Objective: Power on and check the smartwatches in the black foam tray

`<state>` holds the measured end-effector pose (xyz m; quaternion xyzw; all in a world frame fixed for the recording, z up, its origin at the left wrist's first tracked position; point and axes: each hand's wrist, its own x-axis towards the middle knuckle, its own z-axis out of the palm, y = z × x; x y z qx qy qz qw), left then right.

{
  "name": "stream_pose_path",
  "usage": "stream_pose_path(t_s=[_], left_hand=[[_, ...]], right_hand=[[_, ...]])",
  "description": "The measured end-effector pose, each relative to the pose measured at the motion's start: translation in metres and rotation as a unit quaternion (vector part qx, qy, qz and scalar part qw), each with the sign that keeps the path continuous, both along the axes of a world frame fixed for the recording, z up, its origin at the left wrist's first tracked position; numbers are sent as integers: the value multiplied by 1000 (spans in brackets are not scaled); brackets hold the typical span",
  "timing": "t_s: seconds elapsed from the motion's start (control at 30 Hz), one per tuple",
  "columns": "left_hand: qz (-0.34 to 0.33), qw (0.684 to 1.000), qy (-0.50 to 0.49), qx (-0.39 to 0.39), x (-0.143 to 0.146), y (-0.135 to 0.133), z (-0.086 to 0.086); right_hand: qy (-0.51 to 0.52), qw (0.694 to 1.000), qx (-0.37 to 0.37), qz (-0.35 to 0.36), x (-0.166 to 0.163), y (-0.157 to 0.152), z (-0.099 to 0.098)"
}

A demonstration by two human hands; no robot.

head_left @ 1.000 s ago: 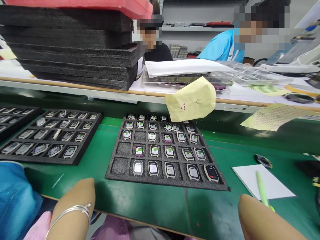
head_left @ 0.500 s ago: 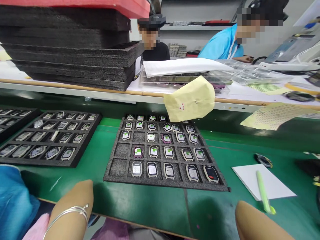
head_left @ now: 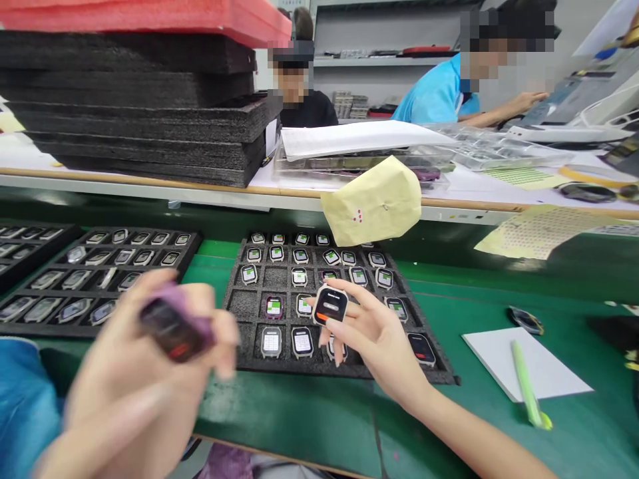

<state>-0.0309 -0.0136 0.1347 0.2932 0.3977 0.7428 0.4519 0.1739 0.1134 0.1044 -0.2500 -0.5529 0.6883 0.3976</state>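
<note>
Blurred by motion, my left hand [head_left: 134,379] grips a purple-cased smartwatch [head_left: 172,326] with a dark screen and a red patch on it. Thumb and fingers of my right hand [head_left: 374,332] pinch a pale-cased smartwatch [head_left: 330,305], its dark screen showing an orange-red strip. That hand is over a black foam tray [head_left: 239,359], which holds several strapless watches in square pockets, many with lit white and green screens. A purple watch [head_left: 274,307] lies in one pocket. My right hand and wrist hide part of the tray's lower right.
Another foam tray [head_left: 192,256] of watches lies at left. Stacked black foam trays [head_left: 150,133] stand on the shelf. At right are a white pad [head_left: 492,362] and a green pen [head_left: 524,382]. A blue sleeve [head_left: 24,406] is at lower left. Two people sit beyond the shelf.
Both my hands have come into view from below, where only forearms showed. Each now holds a watch, the left a purple one, the right a pale one over the tray.
</note>
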Motion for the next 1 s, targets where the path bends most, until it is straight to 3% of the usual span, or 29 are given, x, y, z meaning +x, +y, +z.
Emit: stream_pose_path(t_s=[0.1, 0.23, 0.43, 0.67, 1.0], left_hand=[[-122, 989, -17, -79, 13, 32, -2], [-204, 970, -32, -132, 25, 54, -29], [-236, 967, -13, -92, 31, 61, -57], [-261, 965, -2, -30, 32, 60, -62], [-244, 969, -20, -19, 28, 60, -64]], right_hand=[[2, 1000, -2, 8, 3, 3, -3], [-1, 1000, -5, 3, 5, 7, -6], [-14, 1000, 20, -9, 3, 9, -14], [-50, 997, 36, -38, 1, 10, -18], [-17, 998, 10, 60, 12, 10, -12]])
